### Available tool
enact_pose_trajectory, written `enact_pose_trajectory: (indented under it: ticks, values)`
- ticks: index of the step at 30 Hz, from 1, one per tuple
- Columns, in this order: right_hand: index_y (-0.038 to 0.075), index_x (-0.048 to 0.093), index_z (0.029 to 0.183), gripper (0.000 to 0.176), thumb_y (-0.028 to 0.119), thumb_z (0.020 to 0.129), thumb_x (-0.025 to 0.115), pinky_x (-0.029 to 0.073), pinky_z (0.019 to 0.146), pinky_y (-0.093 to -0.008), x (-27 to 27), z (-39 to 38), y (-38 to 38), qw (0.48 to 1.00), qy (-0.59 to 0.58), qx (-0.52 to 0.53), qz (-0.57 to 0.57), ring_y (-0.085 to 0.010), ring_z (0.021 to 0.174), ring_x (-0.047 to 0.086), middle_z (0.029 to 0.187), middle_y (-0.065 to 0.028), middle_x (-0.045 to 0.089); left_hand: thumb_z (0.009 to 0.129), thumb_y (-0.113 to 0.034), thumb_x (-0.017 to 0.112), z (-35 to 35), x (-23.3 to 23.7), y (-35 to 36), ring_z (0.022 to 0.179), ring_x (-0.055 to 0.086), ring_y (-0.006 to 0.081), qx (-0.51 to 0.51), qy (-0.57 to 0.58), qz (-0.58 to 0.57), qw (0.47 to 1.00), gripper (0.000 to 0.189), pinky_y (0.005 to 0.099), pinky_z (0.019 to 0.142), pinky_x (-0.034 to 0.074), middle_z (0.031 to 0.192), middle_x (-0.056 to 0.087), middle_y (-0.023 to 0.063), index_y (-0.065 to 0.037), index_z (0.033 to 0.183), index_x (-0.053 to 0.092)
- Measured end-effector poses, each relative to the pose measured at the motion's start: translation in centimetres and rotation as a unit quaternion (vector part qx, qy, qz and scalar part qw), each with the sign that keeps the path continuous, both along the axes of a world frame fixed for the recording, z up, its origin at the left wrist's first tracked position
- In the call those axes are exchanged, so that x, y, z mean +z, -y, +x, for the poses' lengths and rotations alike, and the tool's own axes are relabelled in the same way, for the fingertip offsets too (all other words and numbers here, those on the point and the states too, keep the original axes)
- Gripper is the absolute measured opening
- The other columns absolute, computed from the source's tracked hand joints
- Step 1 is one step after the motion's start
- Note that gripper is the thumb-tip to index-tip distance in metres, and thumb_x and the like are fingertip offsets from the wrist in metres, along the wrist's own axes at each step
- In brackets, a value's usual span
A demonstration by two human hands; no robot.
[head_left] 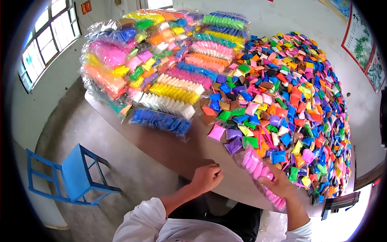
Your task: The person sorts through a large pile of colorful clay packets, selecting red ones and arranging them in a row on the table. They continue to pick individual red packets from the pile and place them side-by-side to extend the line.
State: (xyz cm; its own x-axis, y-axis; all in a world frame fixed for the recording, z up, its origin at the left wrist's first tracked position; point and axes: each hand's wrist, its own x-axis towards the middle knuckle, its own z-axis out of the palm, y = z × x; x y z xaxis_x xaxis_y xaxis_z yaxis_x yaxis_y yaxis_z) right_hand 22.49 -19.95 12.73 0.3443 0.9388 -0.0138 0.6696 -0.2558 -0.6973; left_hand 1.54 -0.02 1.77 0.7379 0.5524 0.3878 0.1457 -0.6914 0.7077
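My right hand [279, 182] grips a long clear bag of pink packets [253, 163] at the table's near edge, thumb and fingers around its lower half. My left hand [207, 177] is closed in a fist over the table's near edge, apart from the bag; whatever its fingers may hold is hidden. Beyond the left hand lies a clear bag of blue packets [161, 122]. Nearest the pink bag are a loose green packet [250, 142] and a purple packet [233, 146], part of a large heap of loose coloured packets [294, 97].
Bagged rows of packets, such as yellow [173, 93] and white [167, 105] ones, are stacked at the left of the table [155, 147]. A blue chair [75, 173] stands on the floor at left. Behind it is a barred window [48, 40].
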Motion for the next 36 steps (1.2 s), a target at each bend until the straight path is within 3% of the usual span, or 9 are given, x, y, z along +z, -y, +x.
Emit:
enact_pose_trajectory:
  ticks: [4, 5, 10, 14, 17, 20, 28, 33, 36]
  values:
    - [0.006, 0.048, 0.149, 0.072, 0.037, 0.091, 0.077, 0.04, 0.112, -0.0422, 2.8, 1.9, -3.7, 0.999, -0.042, -0.021, 0.0, -0.0351, 0.136, 0.052, 0.142, -0.0215, 0.058, 0.09, -0.016, 0.063, 2.6, 0.4, -1.6, 0.07, 0.061, 0.0357, -0.131, 0.006, 0.024, 0.991, 0.021, 0.0437, 0.059, 0.049, 0.075, 0.057, 0.0124, -0.003, 0.074, 0.058]
    - [0.003, 0.048, 0.148, 0.072, 0.038, 0.092, 0.076, 0.038, 0.113, -0.0418, 3.1, 2.7, -4.9, 0.999, 0.026, -0.023, -0.005, -0.0318, 0.136, 0.051, 0.142, -0.0201, 0.058, 0.09, -0.016, 0.063, 3.4, 0.1, -1.8, 0.07, 0.061, 0.0357, -0.128, 0.006, 0.021, 0.991, 0.021, 0.0437, 0.059, 0.049, 0.075, 0.057, 0.0124, -0.003, 0.074, 0.058]
    - [-0.001, 0.044, 0.15, 0.077, 0.042, 0.094, 0.073, 0.035, 0.117, -0.0415, 5.1, 6.6, -14.1, 0.999, 0.021, -0.014, 0.048, -0.0307, 0.141, 0.046, 0.145, -0.0219, 0.055, 0.092, -0.023, 0.06, 7.2, -0.3, -3.1, 0.075, 0.067, 0.0308, -0.311, -0.011, 0.146, 0.939, 0.02, 0.0444, 0.064, 0.054, 0.086, 0.063, 0.0098, -0.006, 0.082, 0.063]
    - [-0.002, 0.043, 0.15, 0.076, 0.042, 0.095, 0.072, 0.041, 0.111, -0.0387, 6.6, 9.9, -23.0, 0.988, 0.102, 0.04, 0.109, -0.0264, 0.132, 0.054, 0.142, -0.02, 0.058, 0.095, -0.024, 0.059, 9.5, -3.0, -3.7, 0.067, 0.064, 0.0265, -0.307, 0.072, 0.183, 0.931, 0.02, 0.0412, 0.052, 0.051, 0.081, 0.057, 0.0079, -0.008, 0.082, 0.062]
    - [-0.002, 0.043, 0.15, 0.077, 0.044, 0.095, 0.071, 0.046, 0.104, -0.0377, 7.4, 12.2, -28.8, 0.999, 0.017, -0.036, -0.015, -0.0254, 0.124, 0.059, 0.14, -0.0202, 0.059, 0.097, -0.028, 0.059, 9.3, -2.2, -3.6, 0.057, 0.062, 0.0292, -0.321, 0.06, 0.145, 0.934, 0.03, 0.0414, 0.051, 0.051, 0.076, 0.056, 0.009, -0.008, 0.075, 0.061]
    - [-0.003, 0.041, 0.151, 0.081, 0.047, 0.094, 0.071, 0.048, 0.099, -0.0371, 6.1, 14.7, -33.9, 0.998, 0.029, 0.011, 0.05, -0.024, 0.118, 0.061, 0.137, -0.0204, 0.06, 0.097, -0.028, 0.059, 9.6, -2.8, -3.3, 0.058, 0.062, 0.0309, -0.334, 0.074, 0.092, 0.935, 0.033, 0.0435, 0.052, 0.052, 0.074, 0.056, 0.0104, -0.007, 0.072, 0.06]
    - [-0.003, 0.042, 0.151, 0.08, 0.045, 0.094, 0.072, 0.041, 0.109, -0.0371, 5.8, 16.9, -41.8, 0.994, -0.097, -0.018, 0.045, -0.0243, 0.128, 0.055, 0.14, -0.0168, 0.059, 0.098, -0.027, 0.058, 9.3, -3.7, -3.4, 0.062, 0.062, 0.0333, -0.346, 0.051, -0.028, 0.936, 0.029, 0.0451, 0.058, 0.053, 0.078, 0.058, 0.0123, -0.004, 0.08, 0.061]
    - [-0.002, 0.038, 0.153, 0.082, 0.045, 0.095, 0.07, 0.035, 0.115, -0.0377, 6.1, 25.2, -46.5, 0.995, -0.067, -0.049, 0.061, -0.0236, 0.138, 0.046, 0.147, -0.0166, 0.053, 0.098, -0.026, 0.056, 9.7, -3.8, -3.2, 0.075, 0.066, 0.0317, -0.373, 0.041, -0.045, 0.926, 0.03, 0.0465, 0.067, 0.055, 0.083, 0.063, 0.0132, -0.003, 0.079, 0.059]
    - [-0.001, 0.041, 0.152, 0.08, 0.045, 0.094, 0.071, 0.038, 0.113, -0.0375, 9.2, 26.1, -48.3, 0.994, -0.04, -0.042, 0.095, -0.023, 0.134, 0.05, 0.144, -0.0153, 0.056, 0.096, -0.022, 0.06, 8.9, -2.2, -4.4, 0.079, 0.066, 0.0291, -0.373, 0.041, -0.082, 0.923, 0.025, 0.0434, 0.068, 0.056, 0.084, 0.062, 0.0124, -0.003, 0.08, 0.061]
